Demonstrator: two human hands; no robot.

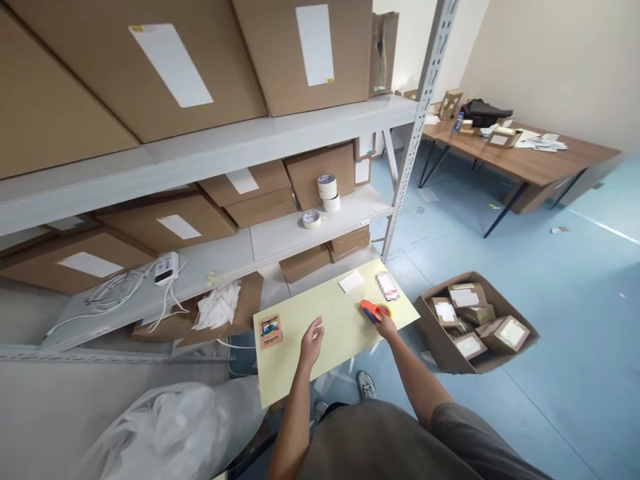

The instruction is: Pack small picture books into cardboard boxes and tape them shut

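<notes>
My right hand (386, 327) grips an orange and blue tape dispenser (371, 310) at the right part of a pale yellow tabletop (330, 333). A yellow ring, seemingly its tape roll, shows by my fingers. Over the middle of the same tabletop is my left hand (313, 340), open with slightly bent fingers and holding nothing. To its left lies a small orange-brown packet with a colourful picture (271, 329). A white card (351, 282) rests near the back edge. Beyond the dispenser sits a light item, its surface blurred out (387, 285).
A carton of small packed boxes (475, 323) stands on the floor to the right. Ahead, a metal rack (320, 237) bears large cartons, tape rolls (327, 190) and a white power strip (167, 268). A white plastic bag (175, 433) lies at lower left; a brown table (560, 163) stands farther back.
</notes>
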